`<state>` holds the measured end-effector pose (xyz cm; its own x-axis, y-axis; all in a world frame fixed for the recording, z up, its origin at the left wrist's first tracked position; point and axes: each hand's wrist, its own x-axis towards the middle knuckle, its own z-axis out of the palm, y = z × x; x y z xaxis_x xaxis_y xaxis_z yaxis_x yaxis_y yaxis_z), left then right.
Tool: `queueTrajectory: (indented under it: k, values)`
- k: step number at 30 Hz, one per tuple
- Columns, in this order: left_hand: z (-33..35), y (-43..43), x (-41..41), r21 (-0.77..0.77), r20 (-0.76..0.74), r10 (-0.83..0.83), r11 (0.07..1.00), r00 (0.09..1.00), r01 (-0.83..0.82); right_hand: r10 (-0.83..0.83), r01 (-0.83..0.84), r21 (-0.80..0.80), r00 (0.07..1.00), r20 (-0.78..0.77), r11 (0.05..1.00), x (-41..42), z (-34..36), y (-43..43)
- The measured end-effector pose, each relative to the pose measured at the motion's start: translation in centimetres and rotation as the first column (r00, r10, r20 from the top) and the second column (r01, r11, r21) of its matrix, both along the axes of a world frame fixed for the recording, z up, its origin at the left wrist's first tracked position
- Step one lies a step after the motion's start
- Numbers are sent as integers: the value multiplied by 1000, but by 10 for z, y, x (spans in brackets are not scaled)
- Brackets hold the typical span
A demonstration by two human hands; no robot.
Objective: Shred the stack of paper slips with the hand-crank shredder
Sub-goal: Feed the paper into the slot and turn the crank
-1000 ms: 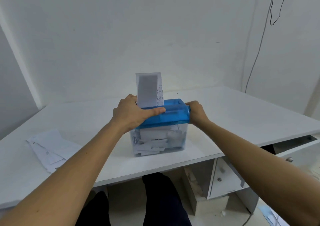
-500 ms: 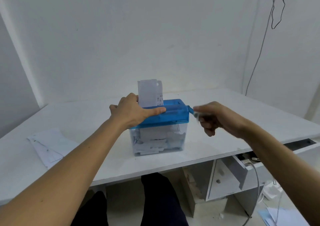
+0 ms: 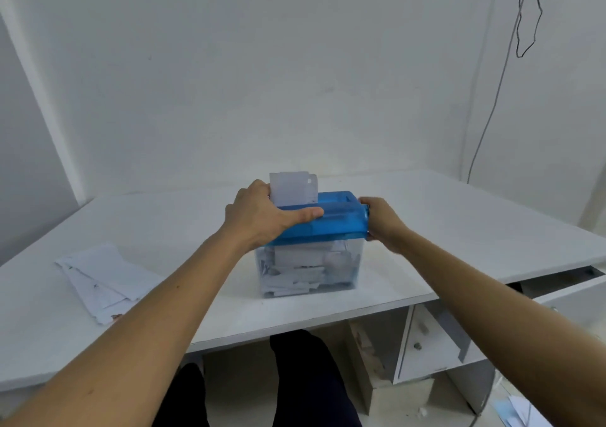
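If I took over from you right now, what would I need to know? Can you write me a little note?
Left hand grips the shredder's blue top, steadying it on the table.
Right hand is curled round the crank at the shredder's right end.
One slip stands partway down in the slot.
Done: shredded paper fills much of the clear bin.
Left: turn the crank until this slip is through, then feed in the stack of slips lying on the table to the left.
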<state>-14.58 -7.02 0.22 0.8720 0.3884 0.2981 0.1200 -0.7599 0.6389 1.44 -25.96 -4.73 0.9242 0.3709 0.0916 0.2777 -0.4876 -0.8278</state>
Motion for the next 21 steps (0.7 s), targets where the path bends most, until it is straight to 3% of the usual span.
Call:
queueTrajectory:
  k: [3,7,10,13,15,18,21]
  values:
    - [0,0,1,26,-10,23,999,1000,-23,-106,99,64,989,101,993,-23,-14,-2]
    - [0,1,2,57,-10,51,997,999,-51,-51,44,88,996,73,995,-56,-18,-21]
    - [1,-1,1,79,-22,53,996,998,-52,108,-116,117,992,73,986,-77,0,-47]
    - [4,-1,-1,71,-33,47,996,998,-44,354,-357,228,934,53,906,-82,30,-71]
    - [3,1,-1,63,-28,36,997,999,-35,426,-425,293,902,65,857,-77,45,-75]
    - [2,2,1,67,-19,-8,998,1000,9,373,-359,477,925,69,802,-69,55,-59]
    - [2,6,2,46,1,-45,998,999,45,170,-177,553,983,65,814,-57,63,-31]
